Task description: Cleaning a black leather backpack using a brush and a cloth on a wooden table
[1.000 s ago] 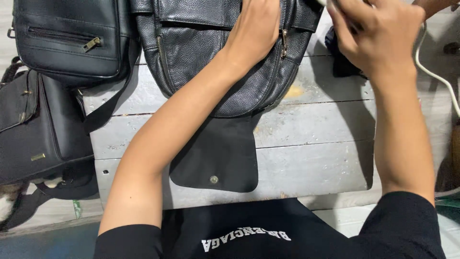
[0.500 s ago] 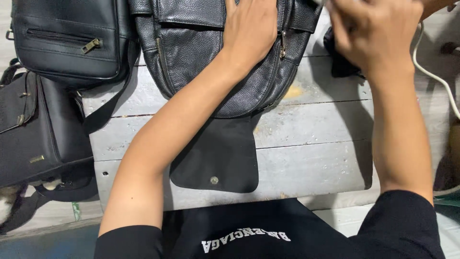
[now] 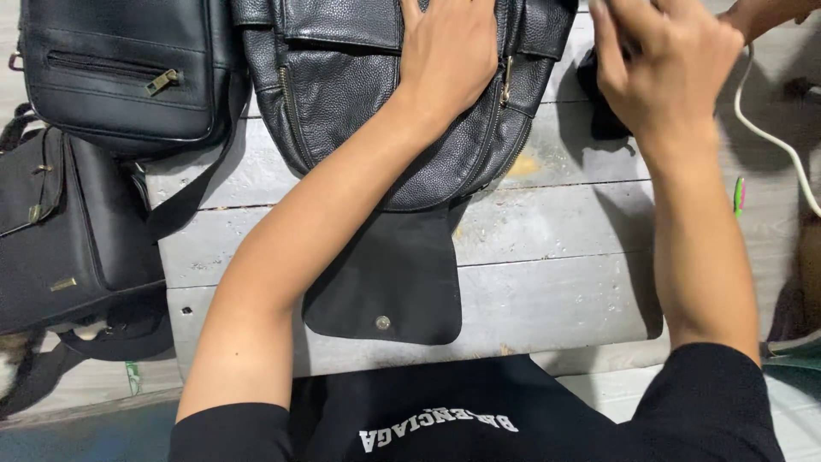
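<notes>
A: Quick pass. Where's your left hand [image 3: 449,51]?

B: Flat on the black pebbled leather bag [image 3: 342,94], palm down, fingers spread, pressing rather than gripping. The bag lies on the grey plank table [image 3: 556,265], top end past the upper edge of view, its black flap with a snap stud [image 3: 389,278] hanging toward you.

A: Change from a second ago?

B: Small. Your left hand sat a bit further up the bag then; it has slid slightly down and its fingers show more. Bag and flap haven't moved.

A: Right hand [image 3: 671,64]?

B: Up at the top right, over a dark cloth-like thing [image 3: 603,115] beside the bag. Fingers curled inward, motion-blurred. I can't tell if it's holding anything. It has shifted slightly left and down versus before, and your forearm now stands more upright.

A: Anything new in view?

B: A small green-and-pink pen-like object [image 3: 739,195] on the table right of your forearm, not seen earlier. The white cable [image 3: 770,137] runs along the right edge as before.

A: Left side?

B: Two more black bags, one with a brass zip pull [image 3: 128,77] up top and one below it [image 3: 68,231] overhanging the table edge. Unchanged.
</notes>
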